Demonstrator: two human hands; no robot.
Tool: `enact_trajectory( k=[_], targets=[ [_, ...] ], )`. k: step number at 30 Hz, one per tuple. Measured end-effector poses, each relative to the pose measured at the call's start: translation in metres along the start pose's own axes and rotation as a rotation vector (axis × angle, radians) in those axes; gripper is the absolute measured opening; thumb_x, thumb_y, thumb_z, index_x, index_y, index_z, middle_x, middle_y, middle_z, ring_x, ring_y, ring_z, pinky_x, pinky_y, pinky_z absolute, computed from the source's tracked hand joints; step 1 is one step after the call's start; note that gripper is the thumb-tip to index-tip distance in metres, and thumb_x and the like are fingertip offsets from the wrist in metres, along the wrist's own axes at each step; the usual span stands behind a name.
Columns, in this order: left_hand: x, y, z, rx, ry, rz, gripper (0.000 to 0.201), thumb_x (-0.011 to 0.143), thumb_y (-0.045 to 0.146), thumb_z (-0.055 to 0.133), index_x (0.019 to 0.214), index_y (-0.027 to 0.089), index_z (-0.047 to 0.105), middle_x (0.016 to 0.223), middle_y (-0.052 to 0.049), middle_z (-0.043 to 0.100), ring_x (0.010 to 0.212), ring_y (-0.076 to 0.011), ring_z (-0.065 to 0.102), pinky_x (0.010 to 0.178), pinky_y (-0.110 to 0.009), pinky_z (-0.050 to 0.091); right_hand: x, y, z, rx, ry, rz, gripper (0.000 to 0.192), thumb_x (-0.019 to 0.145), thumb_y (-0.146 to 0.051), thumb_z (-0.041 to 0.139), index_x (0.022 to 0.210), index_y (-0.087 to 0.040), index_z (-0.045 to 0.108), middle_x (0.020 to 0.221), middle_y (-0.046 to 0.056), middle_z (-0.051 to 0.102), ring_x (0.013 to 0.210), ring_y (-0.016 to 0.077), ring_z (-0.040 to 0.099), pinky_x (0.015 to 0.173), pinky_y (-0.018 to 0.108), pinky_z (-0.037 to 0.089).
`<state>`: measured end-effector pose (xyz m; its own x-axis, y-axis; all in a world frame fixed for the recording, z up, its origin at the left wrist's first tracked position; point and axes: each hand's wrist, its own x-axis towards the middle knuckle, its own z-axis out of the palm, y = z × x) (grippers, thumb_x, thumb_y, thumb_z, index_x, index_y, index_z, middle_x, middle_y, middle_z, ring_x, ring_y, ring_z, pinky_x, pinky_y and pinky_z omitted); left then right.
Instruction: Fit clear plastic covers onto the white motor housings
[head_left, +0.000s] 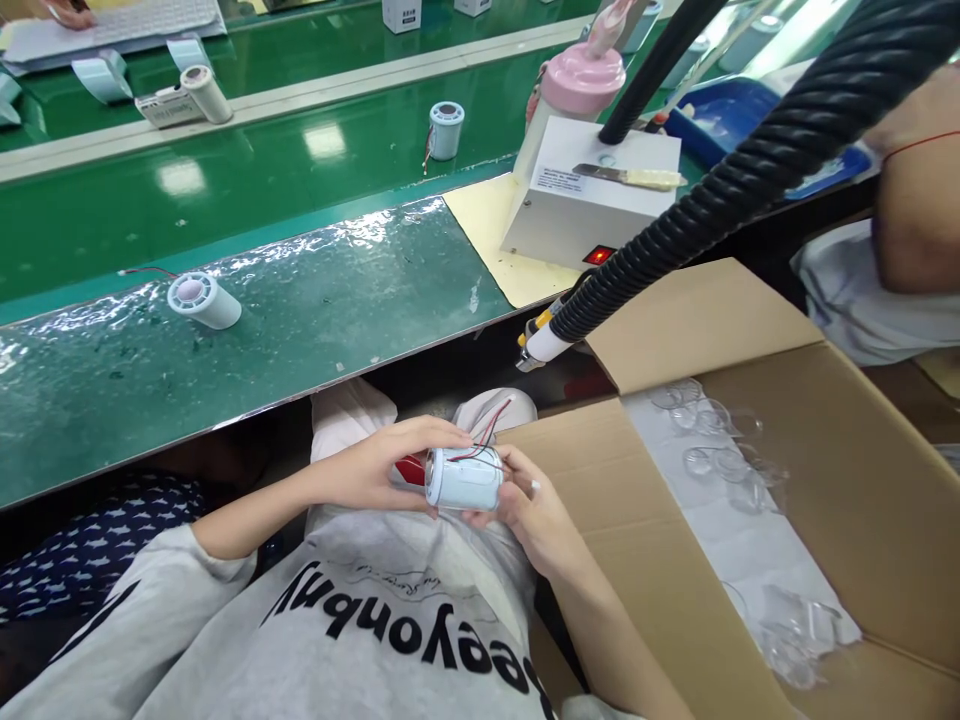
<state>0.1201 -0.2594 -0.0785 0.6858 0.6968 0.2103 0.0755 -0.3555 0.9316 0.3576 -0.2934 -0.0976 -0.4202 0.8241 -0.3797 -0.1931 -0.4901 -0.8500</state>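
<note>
I see the cylinder (465, 478) lying sideways, axis left-right, gripped between both hands: left hand (379, 465) over its open end, right hand (536, 510) probably cupping underneath.

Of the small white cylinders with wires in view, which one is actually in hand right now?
The white cylindrical part with red and black wires, gripped between the left hand and right hand. The others, one lying and one upright, sit untouched on the green bench.
</note>
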Motion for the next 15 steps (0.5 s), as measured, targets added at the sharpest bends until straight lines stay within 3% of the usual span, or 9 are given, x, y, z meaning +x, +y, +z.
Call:
enact_trajectory(
  k=[4, 7, 11, 13, 15],
  targets=[
    [0.0, 0.004, 0.002, -0.088, 0.017, -0.178, 0.07, 0.08, 0.031, 0.082, 0.144, 0.024, 0.054, 0.136, -0.015, 0.064, 0.12, -0.0279, 0.066, 0.099, -0.04, 0.058, 0.001, 0.003, 0.001, 0.037, -0.017, 0.06, 0.067, 0.074, -0.08, 0.072, 0.103, -0.022, 0.055, 0.073, 0.001, 0.069, 0.054, 0.0186, 0.069, 0.05, 0.03, 0.059],
    [-0.002, 0.003, 0.006, -0.261, 0.038, -0.315, 0.074, 0.081, 0.033, 0.081, 0.147, 0.024, 0.048, 0.13, -0.014, 0.064, 0.107, -0.0239, 0.07, 0.088, -0.036, 0.061, 0.002, 0.002, 0.001, 0.028, -0.032, 0.051, 0.066, 0.078, -0.082, 0.067, 0.102, -0.021, 0.057, 0.072, 0.002, 0.069, 0.056, 0.0182, 0.07, 0.051, 0.028, 0.058],
    [-0.002, -0.002, 0.011, -0.393, 0.049, -0.387, 0.075, 0.08, 0.035, 0.081, 0.145, 0.023, 0.045, 0.118, -0.011, 0.067, 0.101, -0.0216, 0.071, 0.088, -0.036, 0.06, 0.0, -0.001, 0.004, -0.047, -0.044, 0.032, 0.061, 0.084, -0.078, 0.063, 0.102, -0.02, 0.061, 0.072, 0.003, 0.069, 0.062, 0.0199, 0.072, 0.057, 0.03, 0.06],
    [-0.002, -0.001, 0.005, -0.363, 0.054, -0.405, 0.072, 0.08, 0.038, 0.081, 0.141, 0.021, 0.048, 0.116, -0.01, 0.068, 0.098, -0.0211, 0.071, 0.085, -0.034, 0.059, -0.002, -0.001, 0.001, -0.138, -0.008, -0.003, 0.057, 0.087, -0.074, 0.062, 0.104, -0.02, 0.064, 0.081, 0.006, 0.073, 0.068, 0.0201, 0.073, 0.061, 0.031, 0.06],
    [-0.001, 0.002, -0.017, -0.255, 0.106, -0.409, 0.066, 0.079, 0.042, 0.082, 0.134, 0.02, 0.051, 0.116, -0.01, 0.068, 0.095, -0.0201, 0.07, 0.082, -0.031, 0.058, -0.005, -0.003, -0.013, -0.243, 0.114, -0.076, 0.052, 0.09, -0.069, 0.063, 0.107, -0.02, 0.068, 0.094, 0.009, 0.076, 0.075, 0.0207, 0.073, 0.064, 0.032, 0.06]
  ],
)
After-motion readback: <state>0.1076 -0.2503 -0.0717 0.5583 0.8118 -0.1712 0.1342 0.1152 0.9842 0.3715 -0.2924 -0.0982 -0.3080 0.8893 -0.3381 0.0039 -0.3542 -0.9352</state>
